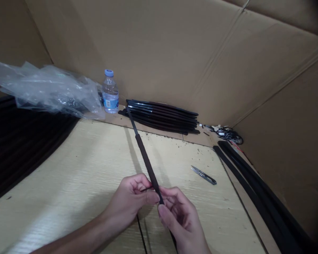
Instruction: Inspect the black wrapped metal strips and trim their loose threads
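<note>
A long thin dark rod with a brown wrapped section slants from the back of the table down between my hands. My left hand is closed, pinching a dark cord beside the rod, thumb against the lower end of the wrapping. The cord hangs below that hand. My right hand is closed round the rod just below the wrapping, its thumb and fingers pressed on it. Small metal thread snips lie on the pale table to the right of my hands.
Dark strips lie stacked at the back, beside a water bottle and clear plastic bags. A large dark bundle is at left. Long black strips run along the right edge. Cardboard walls surround the table.
</note>
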### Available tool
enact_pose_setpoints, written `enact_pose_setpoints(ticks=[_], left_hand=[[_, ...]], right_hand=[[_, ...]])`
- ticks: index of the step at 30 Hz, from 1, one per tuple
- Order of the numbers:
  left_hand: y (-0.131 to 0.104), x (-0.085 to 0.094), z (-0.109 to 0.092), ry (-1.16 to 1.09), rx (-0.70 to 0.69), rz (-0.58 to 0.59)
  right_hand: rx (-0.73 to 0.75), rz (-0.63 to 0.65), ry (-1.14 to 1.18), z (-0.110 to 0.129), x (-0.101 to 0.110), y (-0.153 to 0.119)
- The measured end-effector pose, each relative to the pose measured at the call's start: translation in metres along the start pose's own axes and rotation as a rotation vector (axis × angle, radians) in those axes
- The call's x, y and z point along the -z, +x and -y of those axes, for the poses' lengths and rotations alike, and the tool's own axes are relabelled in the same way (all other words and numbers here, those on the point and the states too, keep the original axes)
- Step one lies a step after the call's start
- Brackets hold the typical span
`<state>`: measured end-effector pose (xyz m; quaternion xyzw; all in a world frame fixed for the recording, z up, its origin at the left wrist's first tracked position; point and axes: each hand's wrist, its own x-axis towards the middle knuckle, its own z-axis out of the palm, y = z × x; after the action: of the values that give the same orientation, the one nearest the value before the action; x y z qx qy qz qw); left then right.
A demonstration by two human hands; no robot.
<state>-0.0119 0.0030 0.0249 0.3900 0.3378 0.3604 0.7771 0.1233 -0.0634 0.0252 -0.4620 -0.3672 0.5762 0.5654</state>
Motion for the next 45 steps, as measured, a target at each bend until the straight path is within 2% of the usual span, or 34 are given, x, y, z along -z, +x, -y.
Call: enact_pose_setpoints(ticks=[4, 7, 13, 17, 23, 29, 34, 41, 45], left_hand=[[-0.001, 0.002, -0.001, 0.025, -0.005, 0.066], [-0.003, 0.004, -0.003, 0.062, 0.008, 0.064], [-0.006, 0.001, -0.006, 0.121, -0.001, 0.002], [-0.008, -0.002, -0.006, 0.066, 0.018, 0.030], [-0.008, -0.005, -0.002, 0.000, 0.029, 0.101], [-0.004, -0.007, -0.005, -0.009, -0.007, 0.044], [-0.002, -0.007, -0.002, 0.031, 0.000, -0.017], [-0.003, -0.006, 0.002, 0.024, 0.011, 0.030], [-0.003, -0.001, 0.004, 0.109, 0.012, 0.009]], right_hand=[[-0.037, 0.048, 0.046, 0.000, 0.000, 0.002], [-0.072, 0.098, 0.033, 0.003, 0.001, 0.004], [-0.129, 0.034, 0.058, 0.006, 0.002, 0.007], [-0.180, 0.060, 0.065, 0.004, 0.001, 0.006], [-0.145, 0.079, 0.034, 0.005, 0.002, 0.001], [-0.201, -0.022, 0.107, 0.010, 0.000, 0.003], [-0.167, -0.005, 0.086, 0.007, 0.001, 0.004], [-0.170, -0.020, 0.057, 0.001, 0.004, 0.010], [-0.140, -0.022, -0.075, 0.005, 0.002, 0.011]])
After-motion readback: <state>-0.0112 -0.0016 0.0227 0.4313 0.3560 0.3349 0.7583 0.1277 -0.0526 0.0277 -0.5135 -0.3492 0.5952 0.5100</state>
